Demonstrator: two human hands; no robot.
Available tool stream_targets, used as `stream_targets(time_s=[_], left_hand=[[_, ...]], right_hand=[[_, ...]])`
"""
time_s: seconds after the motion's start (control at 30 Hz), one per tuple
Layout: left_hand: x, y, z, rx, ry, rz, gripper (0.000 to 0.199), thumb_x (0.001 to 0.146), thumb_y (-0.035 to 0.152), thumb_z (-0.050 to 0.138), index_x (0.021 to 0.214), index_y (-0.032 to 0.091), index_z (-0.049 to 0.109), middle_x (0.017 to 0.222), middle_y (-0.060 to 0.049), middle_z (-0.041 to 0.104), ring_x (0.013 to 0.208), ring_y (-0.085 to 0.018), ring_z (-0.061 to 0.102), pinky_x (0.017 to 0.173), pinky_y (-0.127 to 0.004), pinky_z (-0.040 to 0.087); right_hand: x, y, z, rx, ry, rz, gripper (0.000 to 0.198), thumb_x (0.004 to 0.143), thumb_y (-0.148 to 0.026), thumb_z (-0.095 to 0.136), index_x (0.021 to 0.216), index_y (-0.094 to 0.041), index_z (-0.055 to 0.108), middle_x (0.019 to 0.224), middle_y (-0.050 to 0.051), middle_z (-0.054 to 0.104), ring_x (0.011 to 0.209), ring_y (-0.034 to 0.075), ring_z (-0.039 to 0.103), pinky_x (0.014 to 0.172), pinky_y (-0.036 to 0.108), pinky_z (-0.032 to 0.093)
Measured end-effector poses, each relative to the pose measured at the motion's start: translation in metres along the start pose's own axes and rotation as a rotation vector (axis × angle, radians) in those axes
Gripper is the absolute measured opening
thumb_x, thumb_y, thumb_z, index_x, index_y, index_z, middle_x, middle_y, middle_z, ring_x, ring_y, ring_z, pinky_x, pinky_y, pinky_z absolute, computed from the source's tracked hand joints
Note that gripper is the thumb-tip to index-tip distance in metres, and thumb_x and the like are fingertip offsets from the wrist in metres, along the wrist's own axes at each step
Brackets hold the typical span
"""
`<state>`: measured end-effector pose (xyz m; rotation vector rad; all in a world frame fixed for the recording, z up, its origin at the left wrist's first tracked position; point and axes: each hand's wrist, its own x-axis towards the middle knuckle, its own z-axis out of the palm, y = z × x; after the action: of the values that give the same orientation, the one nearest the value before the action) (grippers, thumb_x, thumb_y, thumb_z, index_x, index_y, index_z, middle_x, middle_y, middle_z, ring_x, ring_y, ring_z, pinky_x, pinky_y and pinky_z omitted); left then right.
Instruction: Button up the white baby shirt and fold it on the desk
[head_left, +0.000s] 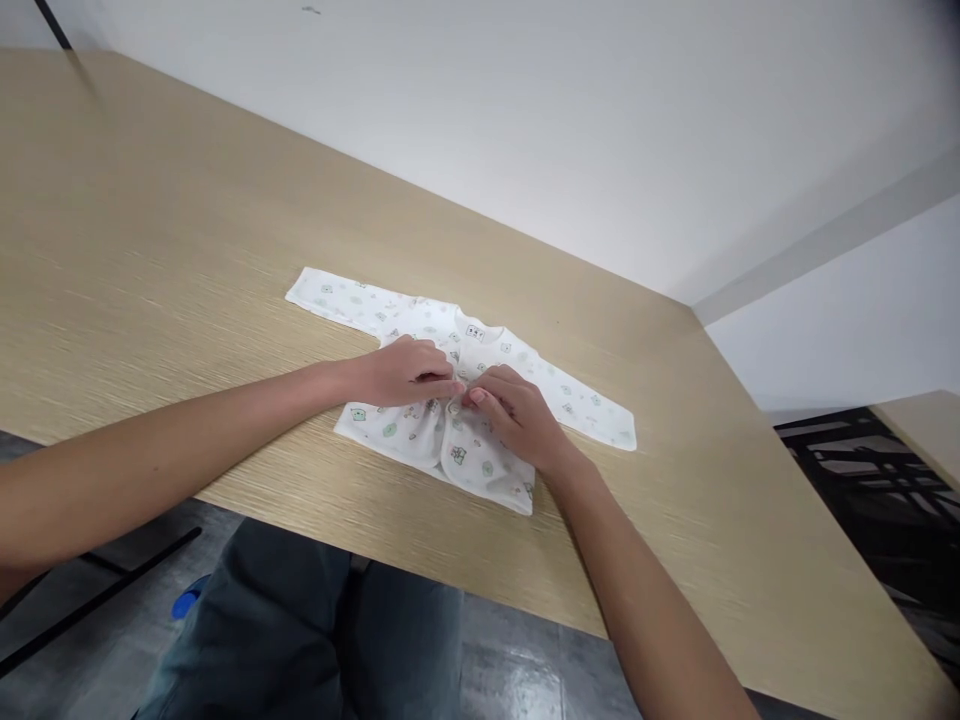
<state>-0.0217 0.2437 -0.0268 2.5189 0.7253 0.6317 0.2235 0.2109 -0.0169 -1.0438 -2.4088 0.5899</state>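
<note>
A small white shirt [450,395] with a pale printed pattern lies flat on the wooden table [187,250], its front up and both sleeves spread out to the sides. It sits near the table's near edge, in front of the person. The left hand [405,372] rests on the shirt's left half, fingers curled and pinching the fabric at the centre opening. The right hand [514,412] lies on the right half, its fingertips [476,397] pinching the other edge of the opening. The two hands meet at the middle of the shirt, fingertips touching or nearly so, beside a small button [453,405]. Below the table edge, the person's legs in grey trousers [300,630] show over a dark floor.
</note>
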Motion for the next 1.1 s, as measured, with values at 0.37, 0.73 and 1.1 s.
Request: stream_targets(time_s=[0.37, 0.73, 1.1], left_hand=[[0.0, 0.003, 0.0, -0.016, 0.001, -0.026, 0.048, 0.104, 0.053, 0.046, 0.07, 0.019, 0.056, 0.066, 0.0, 0.057, 0.071, -0.016, 0.051, 0.069, -0.032, 0.033], [-0.004, -0.014, -0.009, 0.132, 0.117, -0.134, 0.044, 0.103, 0.052, 0.045, 0.085, 0.019, 0.068, 0.096, -0.006, 0.064, 0.095, -0.022, 0.055, 0.091, -0.039, 0.038], [-0.025, -0.075, -0.059, 0.38, 0.219, -0.578, 0.048, 0.094, 0.046, 0.043, 0.132, 0.024, 0.062, 0.14, -0.011, 0.058, 0.133, -0.032, 0.05, 0.114, -0.055, 0.033]], right_hand=[[0.002, -0.002, 0.002, 0.002, 0.003, 0.001, 0.039, 0.108, -0.038, 0.044, 0.079, -0.019, 0.061, 0.081, 0.005, 0.062, 0.083, 0.019, 0.052, 0.079, 0.035, 0.041], [-0.01, 0.047, -0.024, 0.013, 0.225, 0.259, 0.018, 0.097, -0.032, 0.058, 0.089, -0.02, 0.071, 0.09, 0.003, 0.07, 0.077, 0.017, 0.058, 0.07, 0.03, 0.042], [-0.045, 0.124, -0.068, -0.088, 0.421, 0.512, 0.036, 0.083, -0.046, 0.065, 0.1, -0.017, 0.077, 0.106, 0.01, 0.072, 0.093, 0.022, 0.062, 0.085, 0.035, 0.048]])
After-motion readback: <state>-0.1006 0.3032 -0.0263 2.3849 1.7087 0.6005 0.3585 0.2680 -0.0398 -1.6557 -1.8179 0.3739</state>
